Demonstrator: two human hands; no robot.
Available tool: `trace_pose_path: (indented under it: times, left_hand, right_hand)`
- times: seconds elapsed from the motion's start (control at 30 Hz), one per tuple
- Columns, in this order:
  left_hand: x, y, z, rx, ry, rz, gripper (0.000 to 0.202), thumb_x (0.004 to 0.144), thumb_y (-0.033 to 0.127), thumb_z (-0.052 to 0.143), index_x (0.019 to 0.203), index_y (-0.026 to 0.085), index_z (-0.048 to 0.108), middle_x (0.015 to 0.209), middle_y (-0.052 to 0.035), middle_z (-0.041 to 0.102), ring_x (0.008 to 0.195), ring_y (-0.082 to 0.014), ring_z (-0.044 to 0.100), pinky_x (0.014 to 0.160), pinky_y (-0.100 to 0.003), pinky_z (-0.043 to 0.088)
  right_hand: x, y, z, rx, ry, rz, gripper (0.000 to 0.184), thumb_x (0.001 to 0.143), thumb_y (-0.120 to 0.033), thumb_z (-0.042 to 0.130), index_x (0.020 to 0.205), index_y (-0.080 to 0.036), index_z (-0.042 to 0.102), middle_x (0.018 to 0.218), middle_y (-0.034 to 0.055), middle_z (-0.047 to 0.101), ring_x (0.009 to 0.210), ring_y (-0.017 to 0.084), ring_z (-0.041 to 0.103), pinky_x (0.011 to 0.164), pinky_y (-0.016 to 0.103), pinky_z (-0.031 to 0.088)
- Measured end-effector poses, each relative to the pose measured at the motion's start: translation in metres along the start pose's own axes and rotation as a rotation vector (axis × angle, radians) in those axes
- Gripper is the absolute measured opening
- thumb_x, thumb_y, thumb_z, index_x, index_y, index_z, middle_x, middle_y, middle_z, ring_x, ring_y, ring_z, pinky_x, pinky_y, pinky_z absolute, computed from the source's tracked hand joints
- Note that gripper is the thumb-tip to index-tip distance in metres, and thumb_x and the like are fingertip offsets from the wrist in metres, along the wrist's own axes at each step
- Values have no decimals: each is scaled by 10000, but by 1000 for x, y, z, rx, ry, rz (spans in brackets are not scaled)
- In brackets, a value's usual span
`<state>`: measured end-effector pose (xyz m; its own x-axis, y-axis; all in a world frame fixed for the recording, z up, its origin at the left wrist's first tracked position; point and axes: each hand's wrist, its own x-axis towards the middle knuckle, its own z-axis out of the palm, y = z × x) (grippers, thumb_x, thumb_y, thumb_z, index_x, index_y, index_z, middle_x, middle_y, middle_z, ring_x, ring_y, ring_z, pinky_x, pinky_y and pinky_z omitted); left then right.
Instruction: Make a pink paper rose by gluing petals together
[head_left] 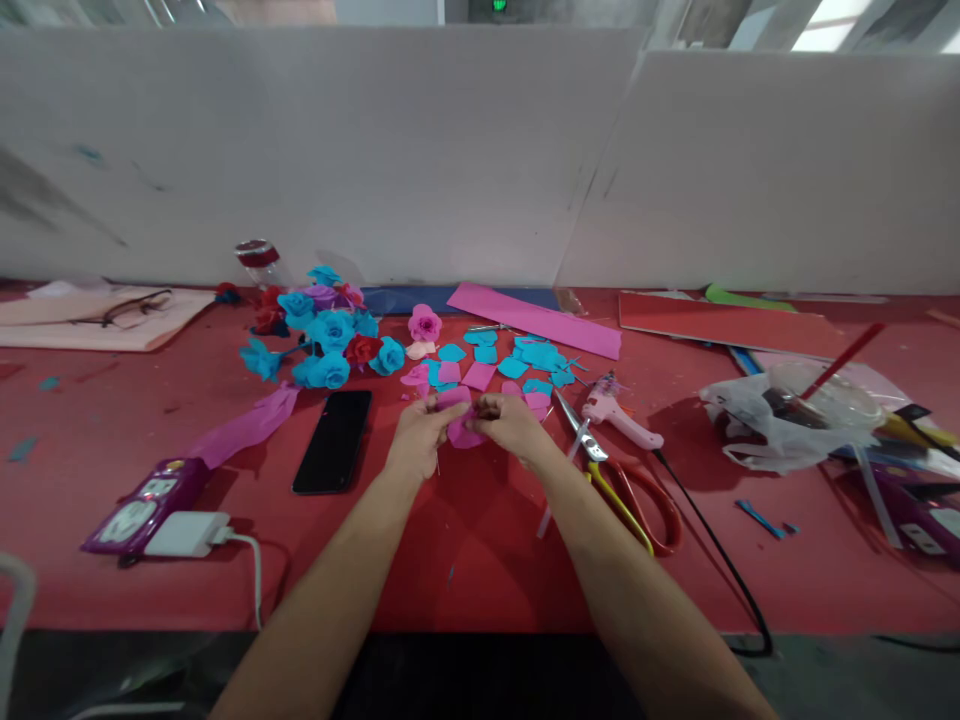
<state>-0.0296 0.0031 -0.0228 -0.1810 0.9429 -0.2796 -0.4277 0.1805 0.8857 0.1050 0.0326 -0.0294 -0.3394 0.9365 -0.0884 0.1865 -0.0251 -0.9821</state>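
Observation:
My left hand (pixel 417 436) and my right hand (pixel 513 428) meet over the middle of the red table. Both are closed on a pink paper petal (pixel 463 434), pinched between the fingertips. A thin wire-like piece points down below my left hand; whether it is held I cannot tell. Just beyond my fingers lie loose blue paper petals (pixel 537 352) and pink paper pieces (pixel 478 376). A finished pink paper flower (pixel 425 323) rests behind them. To the right of my right hand are large scissors (pixel 628 498) with red and yellow handles and a pink glue gun (pixel 616 410).
On the left are a bunch of paper flowers (pixel 330 332), a black phone (pixel 333 442), a purple power strip (pixel 147 506) with a white charger, and glasses (pixel 126 308). A cup in a plastic bag (pixel 787 420) stands right. A white partition (pixel 375 150) closes off the back.

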Motion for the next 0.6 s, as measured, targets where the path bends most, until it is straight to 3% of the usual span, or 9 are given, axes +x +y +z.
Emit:
trace_pose_path:
  times: [0.1, 0.17, 0.27, 0.4, 0.5, 0.6]
  left_hand:
    - [2, 1, -2, -35, 68, 40, 309, 469, 153, 815, 746, 119, 682, 637, -19, 655, 468, -56, 510, 408, -182, 312]
    - [5, 2, -5, -61, 131, 45, 315, 466, 149, 813, 754, 122, 686, 580, 1, 629, 424, -45, 466, 391, -183, 288]
    - [10, 1, -6, -47, 195, 40, 304, 475, 150, 805, 752, 111, 684, 486, 39, 550, 355, -15, 338, 360, -185, 205]
    - [11, -3, -3, 19, 169, 78, 409, 519, 141, 773, 921, 140, 693, 572, 41, 557, 394, -12, 339, 395, -183, 244]
    - [7, -2, 0, 68, 184, 204, 475, 562, 165, 754, 1029, 187, 672, 748, 10, 616, 465, -17, 404, 451, -185, 310]
    - [1, 3, 2, 96, 79, 196, 362, 621, 270, 742, 960, 152, 695, 707, 2, 608, 416, -4, 317, 420, -192, 273]
  right_hand:
    - [-1, -1, -3, 9, -13, 13, 201, 538, -155, 723, 734, -161, 679, 640, -7, 642, 621, 123, 571, 581, 238, 443]
    - [-1, -2, -6, 13, 18, 14, 160, 533, -153, 717, 689, -164, 683, 609, -7, 639, 599, 126, 565, 566, 241, 439]
    - [0, -4, -14, 34, 180, -19, 106, 602, -206, 674, 701, -169, 680, 649, 5, 656, 616, 127, 561, 608, 262, 440]
    - [0, -7, -20, 112, 355, -65, 200, 659, -310, 642, 788, -160, 669, 749, 26, 676, 672, 133, 575, 667, 278, 446]
    - [0, -9, -21, 155, 374, -86, 240, 649, -358, 653, 773, -152, 664, 734, 29, 669, 654, 133, 572, 647, 276, 445]
    - [-1, -11, -17, 160, 361, -107, 251, 650, -388, 655, 736, -152, 657, 687, 22, 648, 607, 127, 549, 597, 268, 430]
